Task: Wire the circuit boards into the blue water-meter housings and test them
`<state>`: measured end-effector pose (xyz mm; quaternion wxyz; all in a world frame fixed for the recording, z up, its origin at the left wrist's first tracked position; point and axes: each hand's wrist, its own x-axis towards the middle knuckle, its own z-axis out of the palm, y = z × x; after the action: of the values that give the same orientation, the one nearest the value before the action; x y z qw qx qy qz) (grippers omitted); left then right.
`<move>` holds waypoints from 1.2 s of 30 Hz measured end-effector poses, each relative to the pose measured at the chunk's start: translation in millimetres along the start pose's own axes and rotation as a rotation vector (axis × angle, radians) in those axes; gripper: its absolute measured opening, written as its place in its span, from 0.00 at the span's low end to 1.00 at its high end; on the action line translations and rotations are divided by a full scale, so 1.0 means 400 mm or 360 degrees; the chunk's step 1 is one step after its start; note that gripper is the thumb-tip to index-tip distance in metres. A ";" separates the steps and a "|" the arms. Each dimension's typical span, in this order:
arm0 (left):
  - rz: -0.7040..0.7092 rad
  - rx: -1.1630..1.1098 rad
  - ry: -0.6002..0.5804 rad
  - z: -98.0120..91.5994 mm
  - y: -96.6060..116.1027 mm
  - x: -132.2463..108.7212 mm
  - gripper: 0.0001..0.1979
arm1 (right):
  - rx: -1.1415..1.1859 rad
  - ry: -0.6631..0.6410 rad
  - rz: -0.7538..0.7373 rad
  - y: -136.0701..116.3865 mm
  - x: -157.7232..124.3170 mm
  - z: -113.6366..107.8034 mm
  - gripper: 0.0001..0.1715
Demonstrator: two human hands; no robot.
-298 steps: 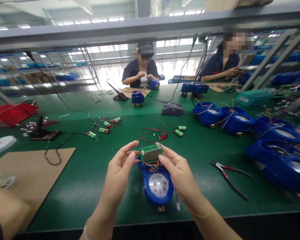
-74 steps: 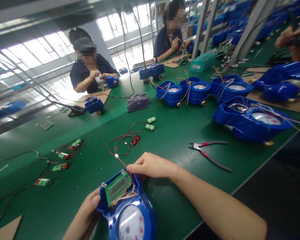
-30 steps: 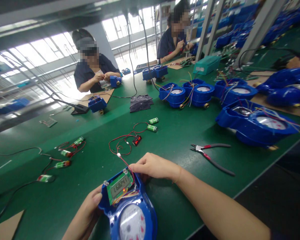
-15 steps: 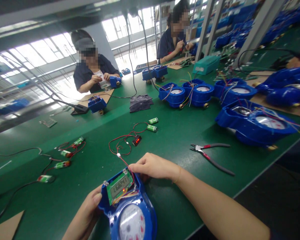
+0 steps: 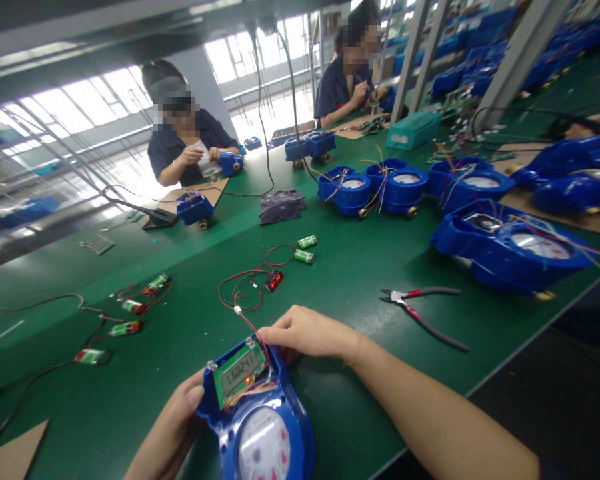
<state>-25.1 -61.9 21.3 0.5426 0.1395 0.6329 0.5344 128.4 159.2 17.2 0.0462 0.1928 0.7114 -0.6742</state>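
A blue water meter (image 5: pixel 300 427) stands at the table's near edge, its dial facing up. In its upper box sits a green circuit board with an LCD (image 5: pixel 240 373) showing digits and a lit red light. My left hand (image 5: pixel 183 407) grips the box's left side, thumb on the rim. At the far right corner, my right hand (image 5: pixel 305 333) is closed round the rim, its fingertips partly hidden. A red and black lead runs from the board to a small panel meter (image 5: pixel 275 281) with red digits, and on to green batteries (image 5: pixel 305 257).
Diagonal cutters (image 5: pixel 425 310) lie open to the right. Several blue water meters (image 5: pixel 515 247) with loose wires stand at right. More wired batteries (image 5: pixel 125 329) are at left, a dark cloth (image 5: pixel 282 207) farther back. Two co-workers (image 5: pixel 190 143) sit across the table (image 5: pixel 360 280); another person's hand shows far right.
The red digits on the small panel meter look different. A co-worker's hands across the table have shifted slightly. My hands and the held water meter stay put.
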 end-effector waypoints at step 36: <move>0.0039 0.0030 -0.0052 0.005 0.006 0.005 0.27 | 0.0086 -0.0030 -0.0016 0.009 0.005 0.004 0.32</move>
<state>-25.1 -58.3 22.6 0.5449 0.1610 0.6271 0.5328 127.5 158.0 13.0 0.0444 0.1842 0.6935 -0.6951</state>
